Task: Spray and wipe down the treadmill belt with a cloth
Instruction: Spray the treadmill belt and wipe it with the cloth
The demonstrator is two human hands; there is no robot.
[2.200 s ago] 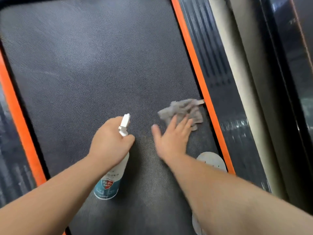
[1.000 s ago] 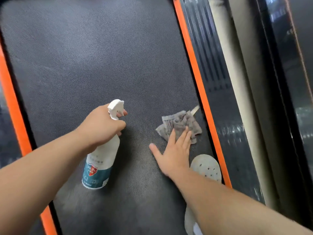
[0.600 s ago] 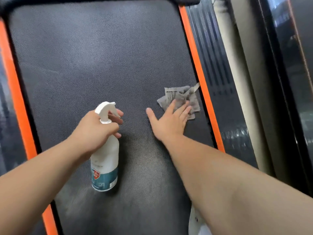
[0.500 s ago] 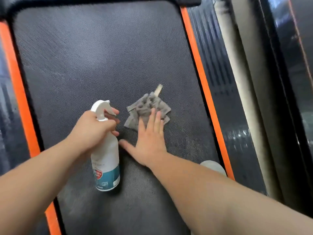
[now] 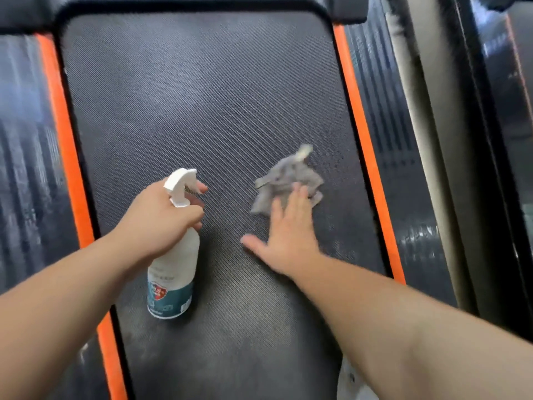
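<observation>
L hand (image 5: 161, 220) grip wrapped round neck of spray bottle (image 5: 176, 272), upright near-left on treadmill belt (image 5: 202, 96). Mid-right on belt: cloth (image 5: 288, 180), crumpled, soft, light, likely bunches. R hand (image 5: 288, 241) grip flat, fingers straight on its near edge. Press palm-down, don't pinch.

Soft even light; glare on side rails (image 5: 418, 238); motion-blurred right hand (image 5: 288, 241) and cloth (image 5: 288, 177); bowed edges
</observation>
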